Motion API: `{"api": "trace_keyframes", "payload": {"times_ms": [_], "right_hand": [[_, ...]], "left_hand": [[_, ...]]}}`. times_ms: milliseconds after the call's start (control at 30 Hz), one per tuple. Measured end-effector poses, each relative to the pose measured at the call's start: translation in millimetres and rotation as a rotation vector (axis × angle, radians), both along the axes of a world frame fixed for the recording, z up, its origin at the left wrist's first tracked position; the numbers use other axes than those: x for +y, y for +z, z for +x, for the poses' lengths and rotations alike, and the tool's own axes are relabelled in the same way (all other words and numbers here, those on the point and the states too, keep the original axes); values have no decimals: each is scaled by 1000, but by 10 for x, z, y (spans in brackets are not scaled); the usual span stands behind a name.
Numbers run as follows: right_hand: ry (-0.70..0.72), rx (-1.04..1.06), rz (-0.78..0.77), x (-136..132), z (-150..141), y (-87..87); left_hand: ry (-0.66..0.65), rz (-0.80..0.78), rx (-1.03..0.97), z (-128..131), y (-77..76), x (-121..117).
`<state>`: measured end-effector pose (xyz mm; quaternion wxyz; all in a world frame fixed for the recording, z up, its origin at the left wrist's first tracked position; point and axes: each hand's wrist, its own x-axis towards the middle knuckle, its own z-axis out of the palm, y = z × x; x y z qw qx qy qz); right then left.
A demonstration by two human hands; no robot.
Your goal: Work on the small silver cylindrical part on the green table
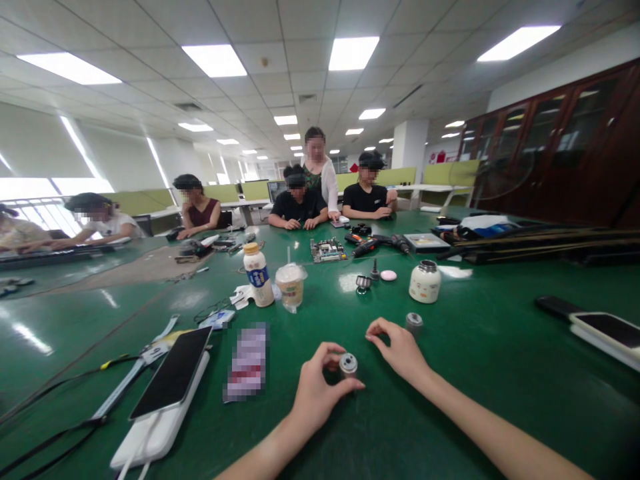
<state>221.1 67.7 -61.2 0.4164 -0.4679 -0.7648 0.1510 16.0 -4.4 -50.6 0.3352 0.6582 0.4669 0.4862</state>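
My left hand [319,383] curves its thumb and fingers around a small grey metal cylinder [349,364] standing upright on the green table. The cylinder's top face shows a dark round centre. Slightly ahead and to the right, my right hand [399,348] is closed, with thumb and fingertips together. Whatever may be between those fingertips is too small to make out. A second metal cylinder [414,323] of similar look stands just beyond the right hand, partly hidden by it.
Ahead are a white flask [425,281], a pink disc [389,275], a drink cup [291,287] and a milk bottle [258,275]. A circuit board [328,250] and power drill [365,247] lie farther off. Phones flank both sides, one on a power bank [163,433]. Several people sit around.
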Motion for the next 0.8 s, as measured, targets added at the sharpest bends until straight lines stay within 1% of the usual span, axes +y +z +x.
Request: {"api": "trace_keyframes", "payload": {"times_ms": [267, 567, 800], "right_hand": [[-21, -9, 12, -3, 17, -14], [-20, -34, -3, 20, 38, -62], [-27, -41, -15, -8, 29, -33]], "left_hand": [[10, -4, 5, 4, 15, -5], [3, 8, 16, -6, -2, -5], [-4, 3, 5, 1, 17, -4]]}}
